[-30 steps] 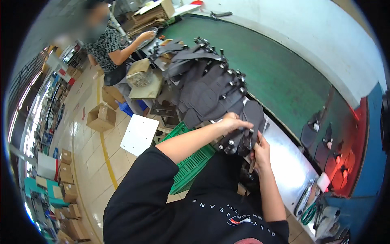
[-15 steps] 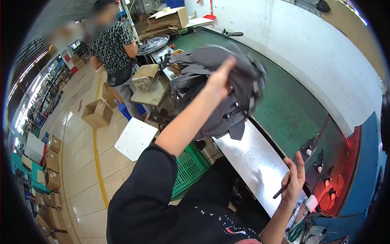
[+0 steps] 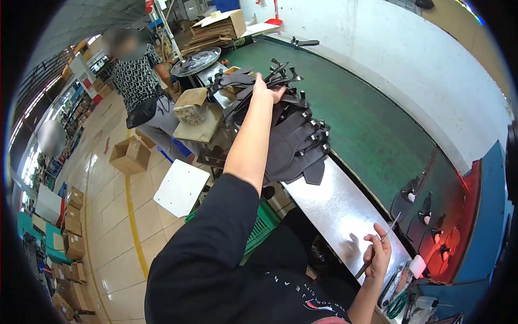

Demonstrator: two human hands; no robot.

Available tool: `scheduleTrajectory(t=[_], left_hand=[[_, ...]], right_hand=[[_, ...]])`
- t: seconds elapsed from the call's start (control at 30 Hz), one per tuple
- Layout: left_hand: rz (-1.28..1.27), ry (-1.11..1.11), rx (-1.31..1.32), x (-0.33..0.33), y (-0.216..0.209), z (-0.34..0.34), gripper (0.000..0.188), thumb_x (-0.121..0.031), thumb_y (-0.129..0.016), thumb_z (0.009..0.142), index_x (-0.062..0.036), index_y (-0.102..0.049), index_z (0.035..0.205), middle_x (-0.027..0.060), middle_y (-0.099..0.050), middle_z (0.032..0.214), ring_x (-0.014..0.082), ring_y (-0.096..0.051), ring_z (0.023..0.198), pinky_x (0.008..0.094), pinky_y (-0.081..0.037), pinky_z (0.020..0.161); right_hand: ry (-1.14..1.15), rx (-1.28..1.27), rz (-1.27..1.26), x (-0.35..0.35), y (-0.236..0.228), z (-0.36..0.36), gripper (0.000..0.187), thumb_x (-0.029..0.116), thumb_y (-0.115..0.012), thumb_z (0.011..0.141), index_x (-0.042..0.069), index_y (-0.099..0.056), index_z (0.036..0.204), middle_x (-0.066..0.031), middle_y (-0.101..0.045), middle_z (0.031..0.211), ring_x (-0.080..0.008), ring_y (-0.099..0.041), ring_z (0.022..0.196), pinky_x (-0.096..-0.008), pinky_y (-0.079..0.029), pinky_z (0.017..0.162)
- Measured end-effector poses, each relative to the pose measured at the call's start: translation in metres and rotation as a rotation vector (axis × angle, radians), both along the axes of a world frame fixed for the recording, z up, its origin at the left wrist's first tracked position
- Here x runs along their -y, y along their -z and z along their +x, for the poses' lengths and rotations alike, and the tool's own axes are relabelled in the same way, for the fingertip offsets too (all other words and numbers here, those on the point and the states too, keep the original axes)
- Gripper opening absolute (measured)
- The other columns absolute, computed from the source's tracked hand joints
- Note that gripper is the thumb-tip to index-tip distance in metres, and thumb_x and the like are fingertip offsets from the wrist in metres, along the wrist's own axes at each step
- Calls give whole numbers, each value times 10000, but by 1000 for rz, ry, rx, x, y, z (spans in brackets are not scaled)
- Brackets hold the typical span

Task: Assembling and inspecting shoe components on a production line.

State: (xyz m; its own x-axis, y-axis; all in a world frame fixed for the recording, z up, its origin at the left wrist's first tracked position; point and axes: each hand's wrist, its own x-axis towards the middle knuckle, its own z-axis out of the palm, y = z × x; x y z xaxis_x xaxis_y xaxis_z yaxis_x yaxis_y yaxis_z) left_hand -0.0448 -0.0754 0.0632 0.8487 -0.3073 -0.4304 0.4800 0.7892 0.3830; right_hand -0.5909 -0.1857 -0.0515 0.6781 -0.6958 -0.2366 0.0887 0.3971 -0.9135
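While dark pieces (image 3: 288, 141) hide whether the left grip (image 3: 267, 93) closes, the right grip (image 3: 380, 258) clasps a tool (image 3: 363, 270).

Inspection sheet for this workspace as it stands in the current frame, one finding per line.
Surface: metal table beside a green belt.
Work items: dark pieces heaped on the table; others lie on the belt, some red-lit.
Clutter: scissors among small tools at lower right.
Hands: left hand on the heap, grip unclear; right hand, fingers closed on a thin tool.
Cables: nothing seen.
Surroundings: co-worker, open carton, green crate.
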Motion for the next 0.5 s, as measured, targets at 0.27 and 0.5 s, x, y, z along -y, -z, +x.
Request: scheduleTrajectory(t=[0.27, 0.5], left_hand=[[158, 549, 570, 11, 10, -199, 474, -322, -584, 930, 5, -491, 1260, 142, -551, 1222, 257, -564, 1103, 356, -487, 916], [574, 1135, 1025, 162, 82, -330, 352, -237, -640, 902, -4, -638, 1166, 91, -677, 1042, 148, -647, 917, 271, -525, 782]], right_hand=[[314, -440, -771, 10, 29, -29, 451, 36, -449, 922, 74, -489, 1369, -60, -503, 796, -144, -482, 710, -289, -407, 664], [379, -756, -1139, 29, 24, -82, 424, -3, -553, 819, 111, -623, 1221, -113, -528, 802, -286, -536, 762, -395, -450, 703]])
